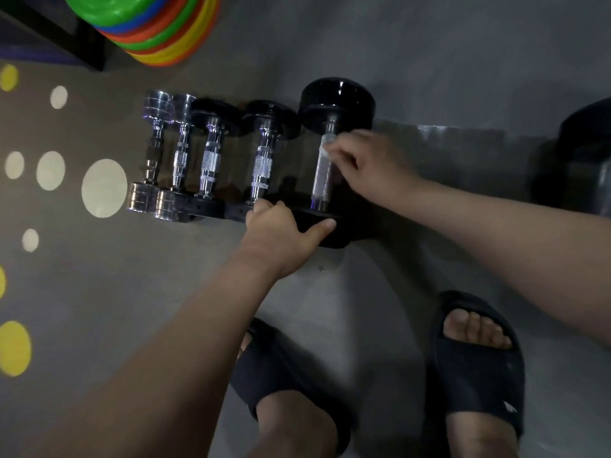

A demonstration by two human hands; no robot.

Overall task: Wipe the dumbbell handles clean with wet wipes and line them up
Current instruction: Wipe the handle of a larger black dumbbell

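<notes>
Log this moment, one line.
step: wiping | right hand: wet wipe on largest dumbbell handle | left hand: grips its near head

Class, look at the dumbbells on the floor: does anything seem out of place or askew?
Nothing looks spilled or damaged. In the row of dumbbells, the two chrome dumbbells at the left lean slightly and crowd together. A dark weight at the right edge lies apart.

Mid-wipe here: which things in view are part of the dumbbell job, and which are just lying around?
Job:
- big black dumbbell
- wet wipe, pinched by right hand on its handle
- left hand, gripping its near head
- row of four smaller dumbbells

Lying about:
- stack of coloured discs
- dark weight, right edge, too dim to identify
</notes>
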